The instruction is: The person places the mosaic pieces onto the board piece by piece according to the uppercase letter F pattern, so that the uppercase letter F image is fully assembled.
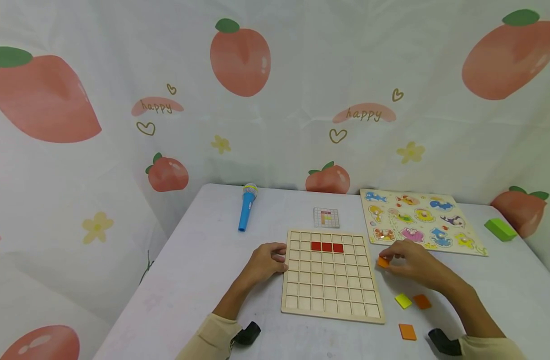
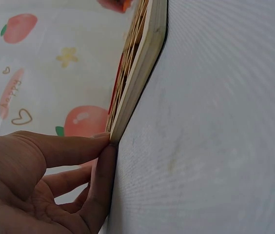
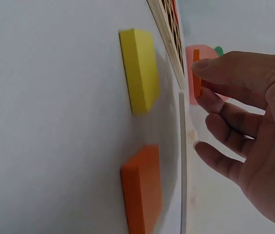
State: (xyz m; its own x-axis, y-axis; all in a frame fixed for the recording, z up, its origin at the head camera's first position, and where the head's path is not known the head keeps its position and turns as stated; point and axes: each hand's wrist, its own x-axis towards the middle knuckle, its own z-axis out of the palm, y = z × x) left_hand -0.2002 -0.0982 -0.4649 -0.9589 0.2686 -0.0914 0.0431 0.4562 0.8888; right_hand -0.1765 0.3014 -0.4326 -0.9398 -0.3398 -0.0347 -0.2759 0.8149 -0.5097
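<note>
Steady the board (image 1: 328, 279) on the counter (image 1: 198, 240) by the edge pinched in the left hand (image 1: 263, 262), and carry level the orange tile (image 1: 383, 262) pinched in the right hand (image 1: 412, 260) just beside the board

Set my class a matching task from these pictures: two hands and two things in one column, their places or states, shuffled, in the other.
1. Left hand
2. Right hand
3. Toy microphone
4. Three red tiles

A. Pinching an orange tile
B. In one row of the wooden grid board
C. Gripping the board's edge
D. Lying left of the pattern card

Pairs: 1-C, 2-A, 3-D, 4-B
</note>
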